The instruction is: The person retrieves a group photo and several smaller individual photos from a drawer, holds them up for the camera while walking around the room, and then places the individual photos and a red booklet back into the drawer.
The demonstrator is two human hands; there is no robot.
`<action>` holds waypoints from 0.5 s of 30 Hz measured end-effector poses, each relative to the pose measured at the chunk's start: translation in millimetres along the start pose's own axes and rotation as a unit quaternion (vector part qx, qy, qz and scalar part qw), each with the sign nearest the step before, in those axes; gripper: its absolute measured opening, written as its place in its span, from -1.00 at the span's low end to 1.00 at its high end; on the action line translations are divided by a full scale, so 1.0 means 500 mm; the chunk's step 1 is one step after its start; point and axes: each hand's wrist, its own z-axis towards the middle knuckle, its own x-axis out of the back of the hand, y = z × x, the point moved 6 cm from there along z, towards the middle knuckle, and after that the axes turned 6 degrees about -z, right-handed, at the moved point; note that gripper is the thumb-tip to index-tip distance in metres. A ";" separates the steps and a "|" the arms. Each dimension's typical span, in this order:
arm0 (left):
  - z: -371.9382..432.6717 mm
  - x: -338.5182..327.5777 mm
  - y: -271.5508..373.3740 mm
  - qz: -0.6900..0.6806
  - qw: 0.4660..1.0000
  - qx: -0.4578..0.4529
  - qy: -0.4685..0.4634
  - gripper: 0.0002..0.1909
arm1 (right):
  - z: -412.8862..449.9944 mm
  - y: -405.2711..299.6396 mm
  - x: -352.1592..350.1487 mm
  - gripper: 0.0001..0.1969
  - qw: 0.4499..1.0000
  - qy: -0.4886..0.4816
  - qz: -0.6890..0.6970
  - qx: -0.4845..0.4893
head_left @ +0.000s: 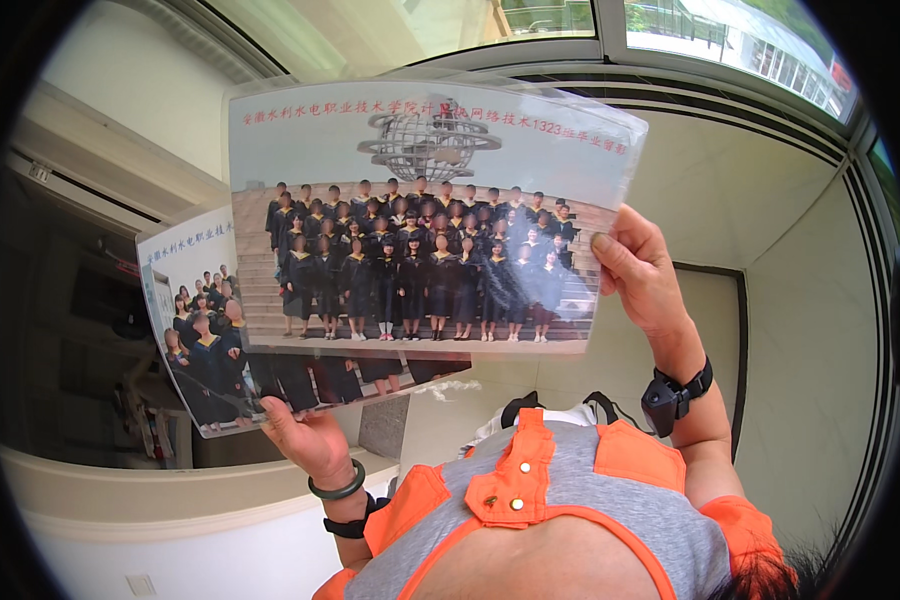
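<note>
My right hand (634, 266) pinches the right edge of a laminated group photograph (420, 225), thumb in front. The print shows rows of people in dark gowns on steps below a metal globe sculpture, with red writing along its top. Behind and below it, to the left, a second laminated group photograph (202, 360) is tilted and partly covered. It bears blue writing. My left hand (307, 442) holds this second photograph by its lower edge, with the thumb at the edge and the other fingers mostly hidden. The two photographs overlap.
Window frames (525, 56) run across the top, with a glazed structure outside. A pale tiled wall (810, 322) with dark stripes stands at the right. On the left is a dark opening beside a ledge (187, 487); a wall switch (140, 585) sits low on the white wall.
</note>
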 end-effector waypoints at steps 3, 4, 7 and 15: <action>-0.005 -0.001 -0.007 0.005 1.000 0.008 -0.022 -0.71 | 0.000 0.003 0.008 -0.80 1.000 0.000 0.004 -0.005; -0.007 -0.007 -0.011 0.010 0.999 0.014 -0.040 -0.71 | 0.000 0.001 0.011 -0.80 1.000 0.002 0.005 -0.006; -0.013 -0.047 -0.021 -0.005 0.996 0.029 -0.087 -0.70 | 0.004 0.000 0.022 -0.82 1.000 0.006 0.003 -0.012; -0.020 -0.081 -0.061 -0.012 0.997 0.033 -0.074 -0.69 | 0.017 0.004 0.055 -0.86 1.000 0.007 -0.015 -0.006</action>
